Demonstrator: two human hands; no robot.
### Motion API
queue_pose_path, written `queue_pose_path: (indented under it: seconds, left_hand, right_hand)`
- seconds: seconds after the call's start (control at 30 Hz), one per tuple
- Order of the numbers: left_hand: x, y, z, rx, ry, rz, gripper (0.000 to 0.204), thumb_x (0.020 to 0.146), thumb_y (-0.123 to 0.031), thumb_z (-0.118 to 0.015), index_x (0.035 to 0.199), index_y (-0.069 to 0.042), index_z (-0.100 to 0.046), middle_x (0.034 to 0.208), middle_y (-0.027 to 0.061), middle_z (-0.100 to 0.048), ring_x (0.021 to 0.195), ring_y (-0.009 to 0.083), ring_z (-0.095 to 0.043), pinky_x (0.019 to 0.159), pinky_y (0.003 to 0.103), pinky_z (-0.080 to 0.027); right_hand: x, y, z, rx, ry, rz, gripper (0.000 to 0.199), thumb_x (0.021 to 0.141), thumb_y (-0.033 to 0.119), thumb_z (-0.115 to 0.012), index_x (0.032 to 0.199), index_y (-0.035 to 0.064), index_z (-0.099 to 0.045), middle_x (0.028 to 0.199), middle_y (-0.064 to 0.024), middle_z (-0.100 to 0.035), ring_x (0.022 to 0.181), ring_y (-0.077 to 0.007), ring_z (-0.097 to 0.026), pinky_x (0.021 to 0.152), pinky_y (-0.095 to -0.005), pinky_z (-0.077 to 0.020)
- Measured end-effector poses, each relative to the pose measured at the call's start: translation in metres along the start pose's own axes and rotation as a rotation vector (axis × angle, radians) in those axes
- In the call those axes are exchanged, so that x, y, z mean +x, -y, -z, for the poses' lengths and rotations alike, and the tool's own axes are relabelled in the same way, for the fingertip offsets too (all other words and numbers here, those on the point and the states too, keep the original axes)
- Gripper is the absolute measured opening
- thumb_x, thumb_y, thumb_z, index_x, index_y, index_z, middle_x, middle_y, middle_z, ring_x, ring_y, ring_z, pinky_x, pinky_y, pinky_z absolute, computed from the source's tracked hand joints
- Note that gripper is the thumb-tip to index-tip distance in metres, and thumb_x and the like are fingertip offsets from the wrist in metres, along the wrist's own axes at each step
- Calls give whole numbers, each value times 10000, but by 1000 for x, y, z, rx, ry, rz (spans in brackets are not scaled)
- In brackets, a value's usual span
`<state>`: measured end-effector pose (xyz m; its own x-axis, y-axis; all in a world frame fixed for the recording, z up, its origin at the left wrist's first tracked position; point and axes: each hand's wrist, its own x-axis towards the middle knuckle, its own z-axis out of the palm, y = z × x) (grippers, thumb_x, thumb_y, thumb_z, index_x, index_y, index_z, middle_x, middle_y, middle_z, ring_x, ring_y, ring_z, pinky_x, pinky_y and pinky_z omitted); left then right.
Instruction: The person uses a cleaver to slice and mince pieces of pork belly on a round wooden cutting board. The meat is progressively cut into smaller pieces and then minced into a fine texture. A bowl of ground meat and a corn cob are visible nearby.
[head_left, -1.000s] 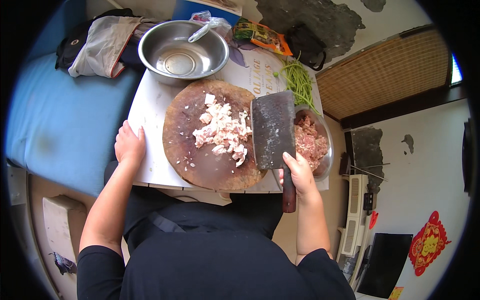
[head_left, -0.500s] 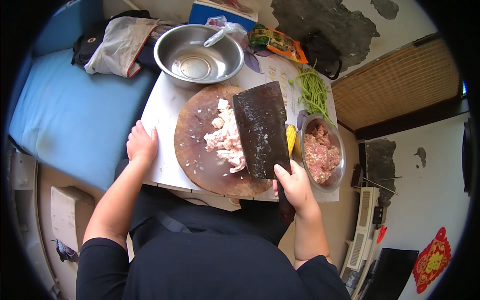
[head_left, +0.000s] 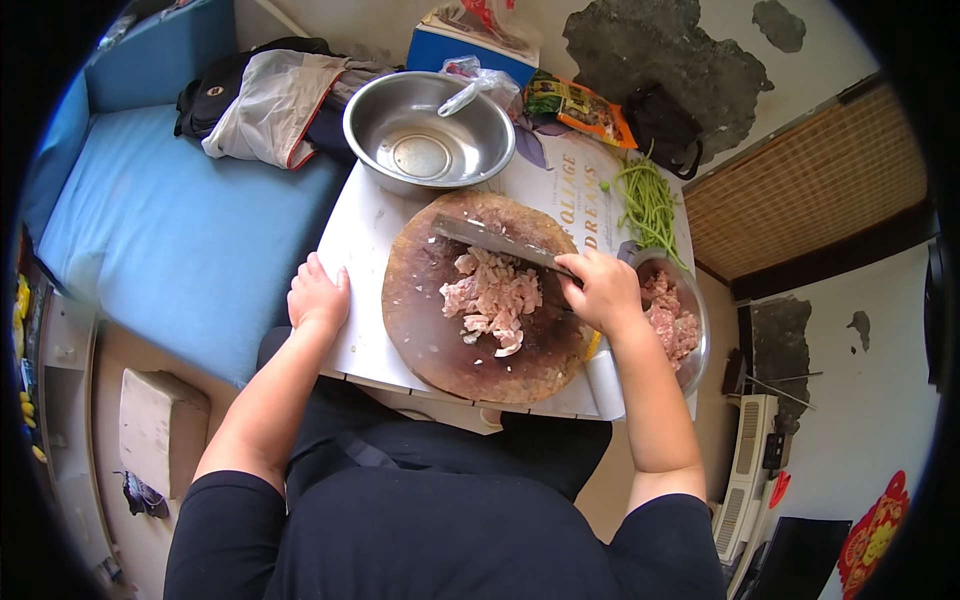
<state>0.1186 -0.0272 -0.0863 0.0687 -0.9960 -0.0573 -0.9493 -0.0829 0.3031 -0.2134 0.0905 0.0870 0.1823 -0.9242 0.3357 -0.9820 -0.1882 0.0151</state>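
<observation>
My right hand (head_left: 603, 290) is wrapped round the handle of a cleaver (head_left: 490, 238). Its dark, broad blade is seen almost edge-on over the far part of a round wooden chopping board (head_left: 415, 345), along the far side of a heap of chopped pale pink meat (head_left: 492, 300). Small scraps dot the wood around the heap. My left hand (head_left: 318, 296) lies on the white table (head_left: 352, 262) left of the board, holding nothing, its thumb apart from the fingers. Partly behind my right forearm is a steel bowl (head_left: 703, 345) of minced meat (head_left: 672, 318).
A large steel basin (head_left: 372, 125) stands behind the board, a plastic bag (head_left: 485, 85) at its rim. Green beans (head_left: 648, 205) lie far right, near an orange food packet (head_left: 580, 105). Yellow corn (head_left: 593, 345) and a white cylinder (head_left: 603, 385) show by the board. A blue sofa (head_left: 180, 220) adjoins the table.
The cleaver has gone from upright and broadside at the board's right to edge-on across its far part. My right hand has moved away from me. The view has shifted, so everything sits further right and lower.
</observation>
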Motion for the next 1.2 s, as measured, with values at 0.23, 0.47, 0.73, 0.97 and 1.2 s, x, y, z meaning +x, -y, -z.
queue_pose_path:
  seconds: [0.23,0.47,0.73,0.97,1.2]
  left_hand:
    - [-1,-1,-1,16,13,19,606,879,-448,-470,1302,-30,-358,1200,163,-510,1064,316,-535,894,413,-447]
    - [-1,-2,1,8,4,-18,591,890,-435,-464,1300,-21,-360,1195,186,-517,1079,342,-527,907,427,-438]
    - [0,-3,3,-3,24,-16,595,893,-434,-460,1299,-9,-374,1211,207,-511,1095,365,-516,919,440,-427]
    - [-2,-9,5,-12,23,-24,595,891,-442,-458,1295,-11,-383,1226,214,-503,1106,370,-513,920,441,-429]
    - [-1,-3,1,14,14,-8,604,887,-455,-459,1296,-17,-381,1226,206,-505,1102,359,-520,911,441,-435]
  right_hand:
    - [-58,15,25,81,79,-34,183,629,168,-721,794,136,-647,657,-38,-581,617,-243,-598,536,-362,-475]
    - [-100,49,38,406,-93,-549,149,714,135,-731,815,67,-644,708,-66,-636,608,-197,-607,553,-290,-463]
    - [-116,70,39,782,-12,-853,191,827,197,-672,886,19,-640,700,-86,-625,587,-120,-537,579,-254,-442]
    - [-88,57,73,490,463,-574,279,792,371,-624,866,106,-670,768,-117,-642,718,-306,-610,628,-381,-464]
    - [-24,17,50,545,487,-677,398,812,424,-605,905,41,-658,758,-119,-648,692,-249,-602,667,-351,-467]
